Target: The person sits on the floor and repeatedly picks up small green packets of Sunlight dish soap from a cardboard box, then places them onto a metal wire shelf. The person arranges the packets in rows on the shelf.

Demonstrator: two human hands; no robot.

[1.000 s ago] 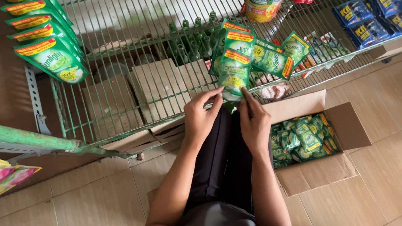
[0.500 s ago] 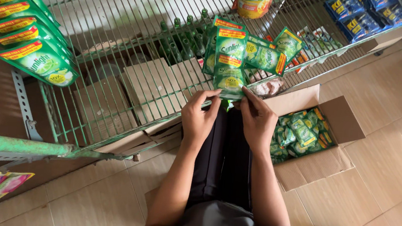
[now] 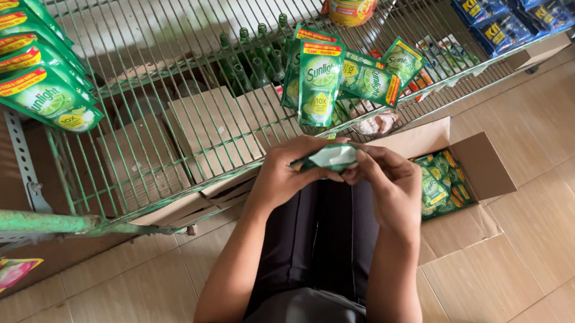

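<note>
We hold one green pouch (image 3: 328,156) between both hands, just in front of the wire shelf's (image 3: 166,92) near edge. Our left hand (image 3: 286,175) pinches its left end, our right hand (image 3: 388,186) its right end, both closed on it, so its long axis runs left to right, with neither hand nearer. To the right, one open cardboard box (image 3: 476,160) on the floor holds more pouches, too jumbled to count. Farther on, about three pouches (image 3: 319,79) rest on the shelf; five hang at its left edge (image 3: 23,69).
</note>
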